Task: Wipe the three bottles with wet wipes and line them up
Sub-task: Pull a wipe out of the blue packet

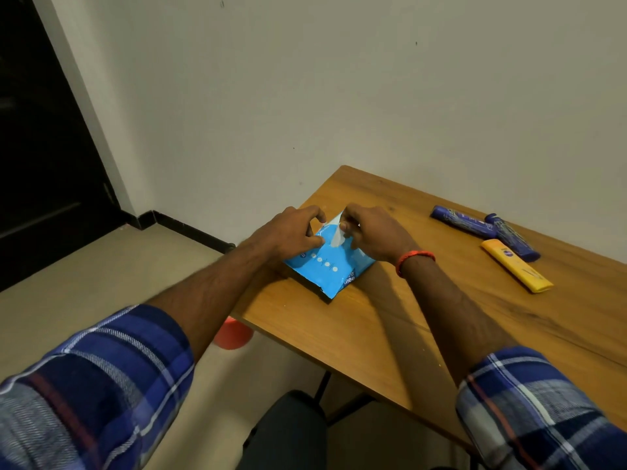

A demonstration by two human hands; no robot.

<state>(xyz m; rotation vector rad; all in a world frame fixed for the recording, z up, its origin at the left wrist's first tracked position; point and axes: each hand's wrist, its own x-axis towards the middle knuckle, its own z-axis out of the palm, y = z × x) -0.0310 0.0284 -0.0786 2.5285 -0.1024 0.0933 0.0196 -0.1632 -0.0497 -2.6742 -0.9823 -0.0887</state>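
Note:
A blue wet-wipe pack (325, 269) lies near the left corner of the wooden table (424, 320). My left hand (288, 234) presses on the pack's top. My right hand (369, 234) pinches the white sticker flap (336, 237) on the pack, which is partly lifted. Three bottles lie on their sides at the right of the table: a dark blue bottle (461, 221) farthest back, a second dark blue bottle (514, 237) touching it, and a yellow bottle (517, 266) nearer to me.
The table's left edge and corner lie close beside the pack. A pale wall runs behind the table. Below the table edge a red round object (234, 335) sits on the floor. A dark chair seat (291, 429) is below, a dark door (40, 147) at left.

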